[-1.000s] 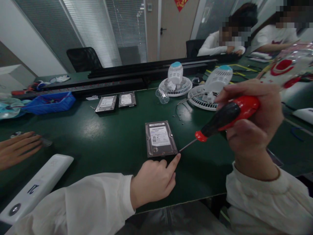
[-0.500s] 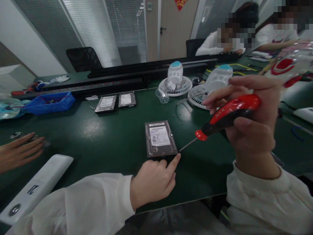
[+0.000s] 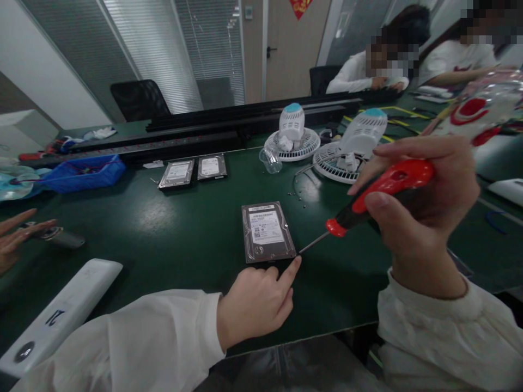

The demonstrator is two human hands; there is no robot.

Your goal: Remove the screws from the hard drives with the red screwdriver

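A silver hard drive (image 3: 266,231) lies label up on the green table (image 3: 180,228). My left hand (image 3: 255,302) is curled with the index finger stretched out, its tip touching the drive's near right corner. My right hand (image 3: 420,204) grips a red and black screwdriver (image 3: 378,198). The screwdriver's thin shaft slants down to the left, and its tip meets the drive's near right corner just above my left fingertip.
Two more hard drives (image 3: 192,170) lie further back. Two small white fans (image 3: 327,142), a clear cup (image 3: 270,160) and loose screws sit behind the drive. A blue bin (image 3: 84,171) is at left, a white device (image 3: 57,316) near left. Another person's hand (image 3: 16,237) is at far left.
My right hand has turned the screwdriver handle in its fingers; the tip stays at the drive's corner. The other person's hand at far left has drawn back, uncovering a small dark object.
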